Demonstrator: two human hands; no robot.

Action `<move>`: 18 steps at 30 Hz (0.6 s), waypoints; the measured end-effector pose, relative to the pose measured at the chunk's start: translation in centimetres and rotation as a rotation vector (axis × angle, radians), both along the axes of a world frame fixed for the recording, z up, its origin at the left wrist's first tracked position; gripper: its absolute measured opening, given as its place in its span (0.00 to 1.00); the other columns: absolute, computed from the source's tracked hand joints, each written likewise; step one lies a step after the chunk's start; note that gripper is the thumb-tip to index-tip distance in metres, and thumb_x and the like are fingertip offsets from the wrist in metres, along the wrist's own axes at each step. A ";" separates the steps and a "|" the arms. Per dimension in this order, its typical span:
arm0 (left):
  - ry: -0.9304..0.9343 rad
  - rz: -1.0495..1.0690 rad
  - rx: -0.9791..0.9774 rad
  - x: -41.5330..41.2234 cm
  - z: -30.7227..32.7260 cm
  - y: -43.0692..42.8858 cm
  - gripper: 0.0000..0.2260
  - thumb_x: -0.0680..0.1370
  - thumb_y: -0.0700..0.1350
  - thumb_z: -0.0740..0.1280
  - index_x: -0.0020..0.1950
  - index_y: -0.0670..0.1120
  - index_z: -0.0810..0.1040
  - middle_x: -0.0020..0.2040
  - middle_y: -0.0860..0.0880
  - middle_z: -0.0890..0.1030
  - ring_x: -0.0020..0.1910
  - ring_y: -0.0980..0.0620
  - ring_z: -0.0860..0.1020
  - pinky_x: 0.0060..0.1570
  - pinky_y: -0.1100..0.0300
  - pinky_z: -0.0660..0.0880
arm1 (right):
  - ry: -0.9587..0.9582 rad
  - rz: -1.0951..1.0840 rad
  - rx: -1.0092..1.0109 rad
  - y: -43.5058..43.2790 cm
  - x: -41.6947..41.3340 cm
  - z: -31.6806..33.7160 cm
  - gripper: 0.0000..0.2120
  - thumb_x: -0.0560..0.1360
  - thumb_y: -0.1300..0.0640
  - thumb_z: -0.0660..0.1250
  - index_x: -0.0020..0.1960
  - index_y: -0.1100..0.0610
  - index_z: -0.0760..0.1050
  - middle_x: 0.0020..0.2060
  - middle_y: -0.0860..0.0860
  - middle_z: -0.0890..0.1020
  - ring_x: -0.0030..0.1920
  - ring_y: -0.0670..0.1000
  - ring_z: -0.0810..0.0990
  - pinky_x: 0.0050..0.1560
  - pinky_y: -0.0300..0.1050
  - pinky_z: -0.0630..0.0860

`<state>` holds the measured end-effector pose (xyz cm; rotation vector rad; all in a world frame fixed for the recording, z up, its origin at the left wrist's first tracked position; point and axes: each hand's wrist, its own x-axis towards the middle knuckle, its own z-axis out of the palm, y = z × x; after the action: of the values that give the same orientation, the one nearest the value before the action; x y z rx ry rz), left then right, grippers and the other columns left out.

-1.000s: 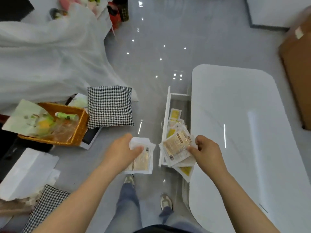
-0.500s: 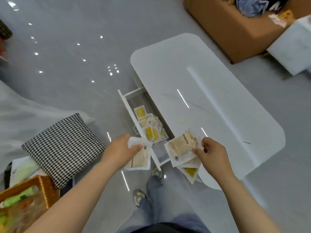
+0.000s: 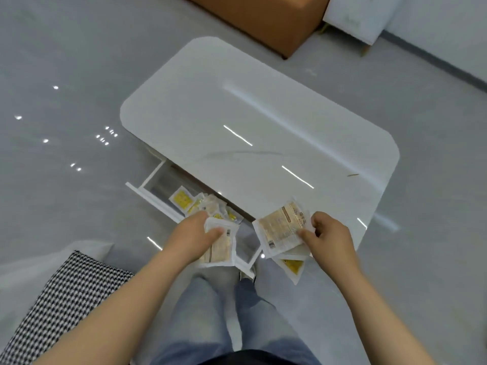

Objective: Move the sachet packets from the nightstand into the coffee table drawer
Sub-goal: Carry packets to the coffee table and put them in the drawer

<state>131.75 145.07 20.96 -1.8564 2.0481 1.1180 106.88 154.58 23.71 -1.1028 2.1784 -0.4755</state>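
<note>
My left hand (image 3: 195,233) pinches one sachet packet (image 3: 220,248), thumb curled over its upper edge, above the near end of the open drawer (image 3: 150,196). My right hand (image 3: 326,235) grips a fanned stack of packets (image 3: 280,230) over the near corner of the white worktop (image 3: 237,114). Loose sachets (image 3: 181,200) lie inside the drawer, at eleven o'clock from my left hand. A houndstooth cushion (image 3: 66,299) sits on the floor at seven o'clock.

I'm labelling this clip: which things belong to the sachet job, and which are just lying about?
Job: left hand gripping sachets; right hand gripping a sachet stack; open drawer with loose sachets; coffee table.
Lying about: checked cushion; cardboard box.
</note>
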 end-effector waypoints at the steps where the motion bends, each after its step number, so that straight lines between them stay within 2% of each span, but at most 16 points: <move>1: -0.005 -0.046 0.002 -0.4 -0.1 -0.6 0.16 0.77 0.57 0.64 0.57 0.47 0.73 0.56 0.48 0.78 0.50 0.50 0.75 0.44 0.58 0.69 | 0.004 -0.037 0.002 0.3 0.0 0.1 0.15 0.73 0.58 0.69 0.34 0.56 0.63 0.31 0.53 0.73 0.29 0.48 0.66 0.29 0.40 0.61; 4: -0.009 -0.176 0.036 -1.4 -0.8 -3.0 0.17 0.77 0.57 0.63 0.58 0.47 0.72 0.58 0.50 0.78 0.52 0.49 0.75 0.45 0.58 0.69 | 0.027 -0.144 0.007 0.9 0.7 0.5 0.16 0.73 0.59 0.69 0.34 0.57 0.63 0.30 0.52 0.71 0.29 0.48 0.65 0.28 0.39 0.60; 6: 0.001 -0.215 0.095 -1.5 -1.7 -4.6 0.21 0.76 0.59 0.64 0.62 0.47 0.70 0.59 0.47 0.78 0.55 0.47 0.76 0.47 0.56 0.71 | 0.031 -0.232 0.006 1.4 1.7 0.7 0.16 0.73 0.59 0.69 0.34 0.56 0.62 0.29 0.50 0.70 0.29 0.48 0.64 0.28 0.40 0.59; 8: -0.006 -0.213 0.136 -1.1 -2.4 -6.0 0.28 0.74 0.61 0.67 0.66 0.46 0.66 0.62 0.45 0.76 0.59 0.44 0.75 0.53 0.53 0.73 | 0.033 -0.309 0.011 1.7 3.0 0.7 0.17 0.73 0.59 0.69 0.33 0.56 0.62 0.28 0.50 0.70 0.28 0.47 0.65 0.28 0.40 0.60; 10: -0.060 -0.243 0.080 -0.2 -2.9 -7.5 0.33 0.73 0.60 0.68 0.70 0.44 0.63 0.66 0.42 0.72 0.63 0.42 0.72 0.59 0.51 0.71 | 0.035 -0.352 0.024 1.7 4.5 0.6 0.17 0.73 0.59 0.69 0.33 0.55 0.62 0.29 0.50 0.71 0.28 0.47 0.66 0.27 0.39 0.60; 13: -0.118 -0.353 0.019 1.6 -3.2 -9.8 0.27 0.75 0.55 0.67 0.68 0.42 0.66 0.66 0.41 0.72 0.63 0.41 0.72 0.58 0.52 0.71 | 0.046 -0.402 0.041 1.3 7.0 -0.8 0.16 0.73 0.59 0.69 0.33 0.55 0.63 0.31 0.53 0.75 0.29 0.48 0.69 0.27 0.39 0.62; 15: -0.112 -0.429 0.022 3.0 -3.2 -10.8 0.22 0.76 0.53 0.65 0.67 0.44 0.69 0.64 0.44 0.74 0.62 0.44 0.74 0.56 0.54 0.71 | 0.045 -0.422 0.056 0.9 8.4 -1.8 0.15 0.73 0.59 0.69 0.34 0.56 0.65 0.33 0.53 0.77 0.30 0.49 0.72 0.27 0.41 0.66; 18: -0.103 -0.488 0.035 5.1 -3.2 -11.5 0.17 0.77 0.52 0.64 0.64 0.47 0.74 0.59 0.49 0.79 0.56 0.50 0.77 0.53 0.56 0.73 | 0.014 -0.430 0.080 -0.2 10.2 -2.7 0.12 0.73 0.59 0.69 0.35 0.55 0.68 0.36 0.51 0.79 0.36 0.52 0.78 0.33 0.47 0.74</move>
<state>136.87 133.61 17.73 -1.2590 2.2286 0.8965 117.11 154.38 20.99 -0.5924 2.4285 -0.5594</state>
